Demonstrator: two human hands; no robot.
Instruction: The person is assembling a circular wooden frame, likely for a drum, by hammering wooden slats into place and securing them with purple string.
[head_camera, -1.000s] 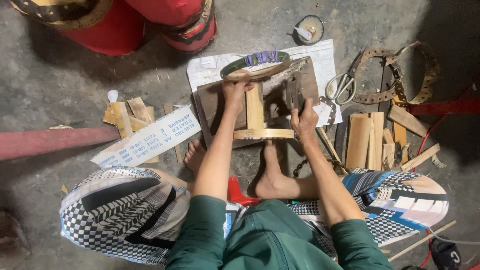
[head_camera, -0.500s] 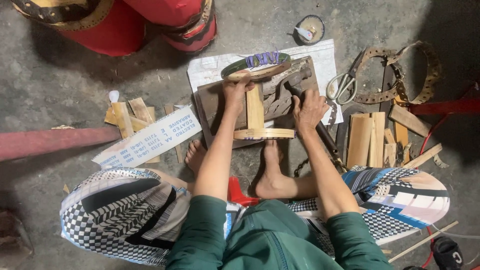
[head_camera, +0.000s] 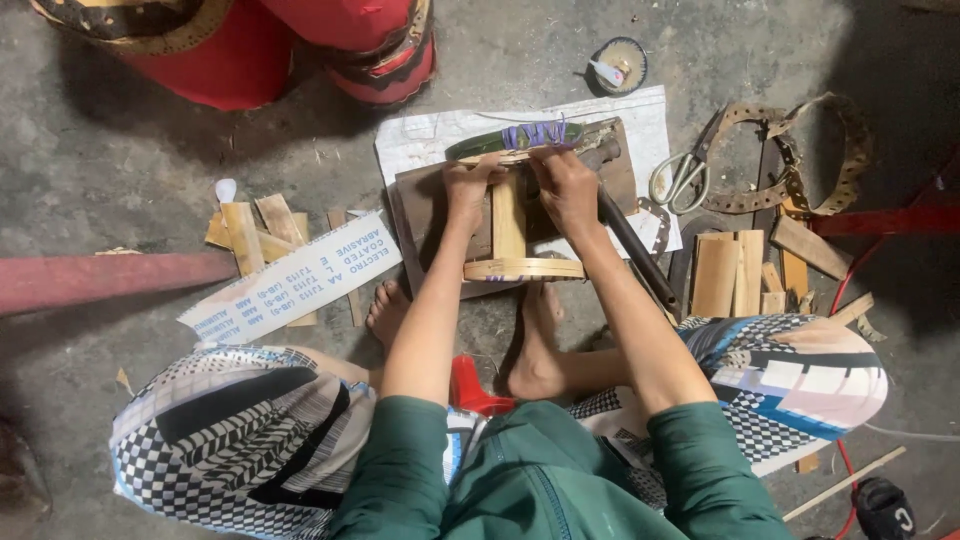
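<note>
Both hands, left (head_camera: 466, 190) and right (head_camera: 565, 185), on bamboo frame (head_camera: 510, 225) over wooden board (head_camera: 425, 205).

A pair of scissors (head_camera: 683, 178) lay on the concrete floor (head_camera: 150, 160) in the upper right of the frame, just beside a curled, perforated brown strap (head_camera: 800, 150). Below them sat a cluster of flat wooden pieces (head_camera: 735, 272). At upper centre stood a small round dish (head_camera: 620, 64). In the left half lay more wooden slats (head_camera: 255, 228) and a white strip of sandpaper backing (head_camera: 290, 278). Another person in red clothing (head_camera: 240, 50) filled the upper left. A reddish bar (head_camera: 100, 280) crossed the left edge.
</note>
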